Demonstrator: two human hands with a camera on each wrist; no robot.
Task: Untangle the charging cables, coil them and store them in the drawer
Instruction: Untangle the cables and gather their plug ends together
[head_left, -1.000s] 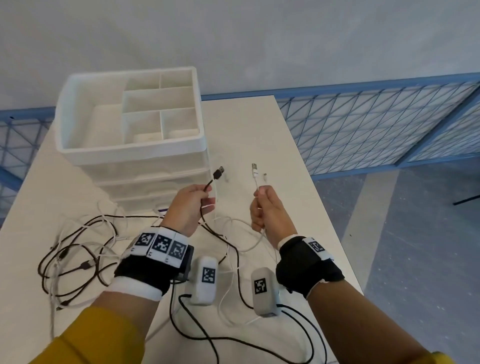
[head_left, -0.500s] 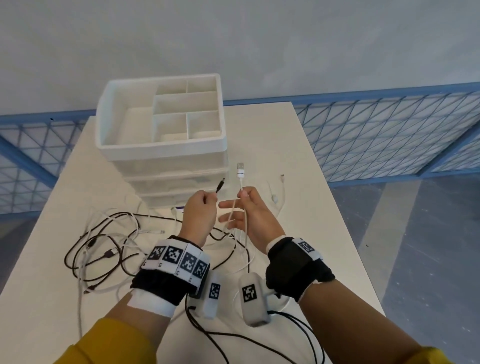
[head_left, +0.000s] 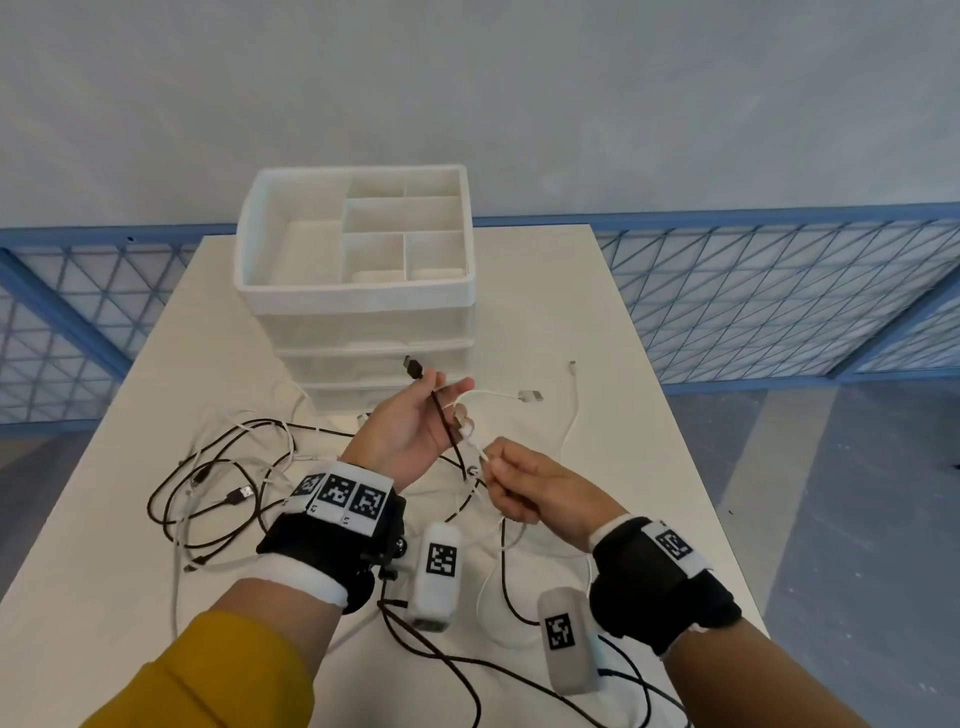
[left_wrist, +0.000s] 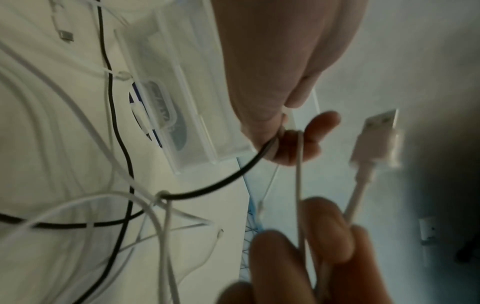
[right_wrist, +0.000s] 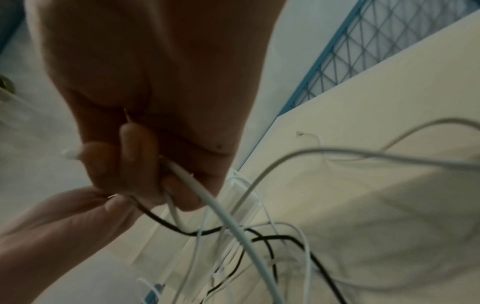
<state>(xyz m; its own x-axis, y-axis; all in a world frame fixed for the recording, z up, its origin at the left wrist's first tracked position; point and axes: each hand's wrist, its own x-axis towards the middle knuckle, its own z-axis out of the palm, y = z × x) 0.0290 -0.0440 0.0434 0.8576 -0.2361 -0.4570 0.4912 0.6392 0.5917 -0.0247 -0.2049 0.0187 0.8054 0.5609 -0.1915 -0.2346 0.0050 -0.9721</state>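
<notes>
My left hand (head_left: 410, 431) pinches thin black USB cable (head_left: 441, 415) w/ thumb; right hand (head_left: 524, 480) pinches thin white cable (head_left: 475, 447) just beside it.

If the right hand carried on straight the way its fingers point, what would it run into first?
Probably the left hand: the right hand points up-left at it, pinching the white cable strung between them. The drawer unit lies beyond; depth is unclear.
</notes>
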